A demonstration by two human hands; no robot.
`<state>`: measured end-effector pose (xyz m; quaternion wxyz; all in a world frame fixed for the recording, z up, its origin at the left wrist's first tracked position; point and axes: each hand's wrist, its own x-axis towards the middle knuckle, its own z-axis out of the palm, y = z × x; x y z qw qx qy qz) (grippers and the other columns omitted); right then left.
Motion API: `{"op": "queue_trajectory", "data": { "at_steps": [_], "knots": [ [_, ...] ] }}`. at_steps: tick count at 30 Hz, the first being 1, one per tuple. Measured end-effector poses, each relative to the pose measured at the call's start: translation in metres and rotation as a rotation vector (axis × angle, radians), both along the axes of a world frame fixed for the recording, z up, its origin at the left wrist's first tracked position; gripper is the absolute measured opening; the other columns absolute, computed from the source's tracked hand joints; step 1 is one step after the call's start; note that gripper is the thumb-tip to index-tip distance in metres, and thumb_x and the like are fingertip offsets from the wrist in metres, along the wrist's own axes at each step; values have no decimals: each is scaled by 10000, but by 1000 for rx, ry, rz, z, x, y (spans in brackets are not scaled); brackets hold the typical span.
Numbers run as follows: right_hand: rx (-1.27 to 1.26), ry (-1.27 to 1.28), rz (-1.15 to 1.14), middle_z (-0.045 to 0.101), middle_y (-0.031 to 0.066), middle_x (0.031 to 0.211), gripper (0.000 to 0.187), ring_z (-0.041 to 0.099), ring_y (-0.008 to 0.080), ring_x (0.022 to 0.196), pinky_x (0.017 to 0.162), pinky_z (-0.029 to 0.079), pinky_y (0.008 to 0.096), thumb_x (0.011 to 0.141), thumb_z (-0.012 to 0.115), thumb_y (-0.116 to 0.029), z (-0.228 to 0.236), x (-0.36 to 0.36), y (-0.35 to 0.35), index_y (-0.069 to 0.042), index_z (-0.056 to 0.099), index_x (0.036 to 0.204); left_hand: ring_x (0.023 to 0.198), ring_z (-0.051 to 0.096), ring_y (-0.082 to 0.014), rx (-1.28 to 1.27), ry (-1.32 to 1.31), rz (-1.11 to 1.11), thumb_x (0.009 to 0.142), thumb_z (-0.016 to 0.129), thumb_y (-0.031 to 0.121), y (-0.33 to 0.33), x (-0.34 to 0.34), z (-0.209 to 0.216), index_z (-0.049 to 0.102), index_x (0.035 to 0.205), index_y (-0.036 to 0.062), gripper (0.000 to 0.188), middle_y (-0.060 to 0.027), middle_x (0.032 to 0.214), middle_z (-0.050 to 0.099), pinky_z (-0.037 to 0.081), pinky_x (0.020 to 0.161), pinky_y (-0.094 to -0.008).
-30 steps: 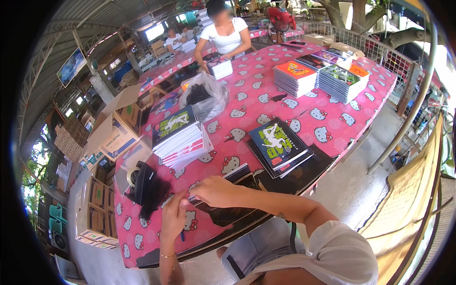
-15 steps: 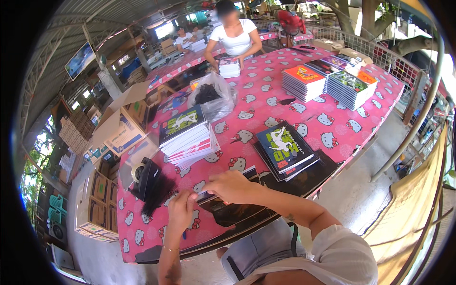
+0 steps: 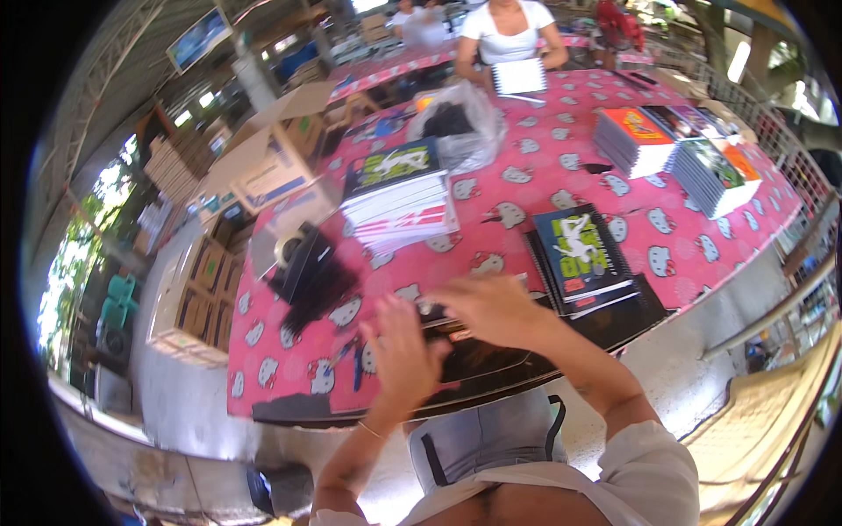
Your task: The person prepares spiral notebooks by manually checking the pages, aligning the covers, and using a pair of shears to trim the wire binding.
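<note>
At the near table edge my left hand (image 3: 405,355) is raised, fingers stretched out and blurred, with nothing visible in it. Just right of it, my right hand (image 3: 495,307) reaches over a dark, flat, notebook-like item (image 3: 482,358) with a small orange print; its fingertips are smeared by motion, so any grip is hidden. To the right of that hand lie a few spiral notebooks (image 3: 586,254) with blue-black covers and green lettering. A taller, uneven pile of similar notebooks (image 3: 399,197) stands beyond my hands. Left of my left hand is a blue pen (image 3: 357,368).
A black tape dispenser (image 3: 307,261) stands left beside a bundle of black strands (image 3: 320,298). Farther back are a plastic bag (image 3: 478,145) with black contents and an open carton (image 3: 272,175). Notebook stacks (image 3: 631,145) sit far right. A co-worker across the pink-covered table holds a white-paged notebook (image 3: 519,77).
My left hand has come away from my right and opened its fingers; before, both were pinched together at the dark item's spine. The view has shifted. The co-worker's notebook now shows white pages.
</note>
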<state>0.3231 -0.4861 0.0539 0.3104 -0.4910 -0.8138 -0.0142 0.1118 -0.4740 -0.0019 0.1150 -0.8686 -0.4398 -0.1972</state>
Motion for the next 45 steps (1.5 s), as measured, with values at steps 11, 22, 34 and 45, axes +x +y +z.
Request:
{"op": "queue_trajectory", "data": {
  "at_steps": [11, 22, 34, 45],
  "knots": [
    [-64, -11, 18, 730, 89, 876, 230, 702, 322, 787, 733, 513, 462, 930, 661, -228, 2, 9, 2, -193, 725, 1148, 1517, 218, -509, -90, 18, -133, 935, 610, 421, 0, -4, 13, 325, 1512, -126, 845, -360, 1592, 284, 119, 1199, -683],
    [-99, 37, 17, 720, 115, 796, 258, 692, 365, 747, 712, 520, 469, 898, 703, -219, -8, 15, 9, -183, 698, 1154, 1521, 277, -433, 216, 61, -133, 918, 618, 546, 53, 19, 42, 382, 1497, -103, 901, -326, 1579, 344, 177, 1183, -670],
    [-188, 620, 60, 650, 139, 1306, 543, 643, 188, 1152, 907, 515, 352, 859, 804, -112, -40, 51, -18, -53, 579, 1349, 1507, 276, -471, -242, 229, -191, 980, 582, 386, -17, 27, 27, 341, 1519, -99, 765, -328, 1569, 354, 172, 1204, -641],
    [-321, 1058, 125, 768, 54, 939, 232, 675, 67, 849, 775, 541, 260, 885, 796, -79, -77, 13, -10, -24, 737, 1102, 1516, 260, -468, 141, 125, -155, 923, 582, 567, 35, 32, 45, 350, 1499, -112, 920, -345, 1589, 300, 167, 1188, -686]
  ]
}}
